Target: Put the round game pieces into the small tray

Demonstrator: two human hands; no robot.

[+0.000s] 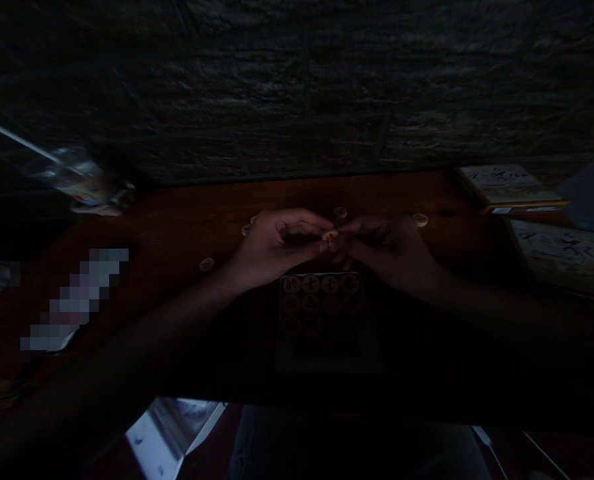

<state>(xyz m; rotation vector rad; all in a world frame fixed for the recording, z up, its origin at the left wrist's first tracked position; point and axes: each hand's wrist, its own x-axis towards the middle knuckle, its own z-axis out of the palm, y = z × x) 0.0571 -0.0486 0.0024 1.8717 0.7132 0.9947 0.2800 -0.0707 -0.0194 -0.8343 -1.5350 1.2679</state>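
Note:
My left hand (277,245) pinches a round xiangqi piece (330,237) with a red character between thumb and fingertips. From the other side, my right hand (394,250) has its fingertips closed at the same piece. The piece is held just above the wooden table (177,207). Below my hands lies a shallow square box (327,365) with several pieces set in rows, red characters and dark ones among them. Its near part is too dark to make out. A loose piece (340,213) lies behind my fingers, another piece (420,219) beyond my right hand.
A further piece (207,265) lies left of my left wrist, and two are partly hidden behind that hand. Two patterned flat boxes (507,181) are at the right. A plastic bag (84,180) and a blurred-out object (79,300) are at the left. A stone wall (297,93) rises behind.

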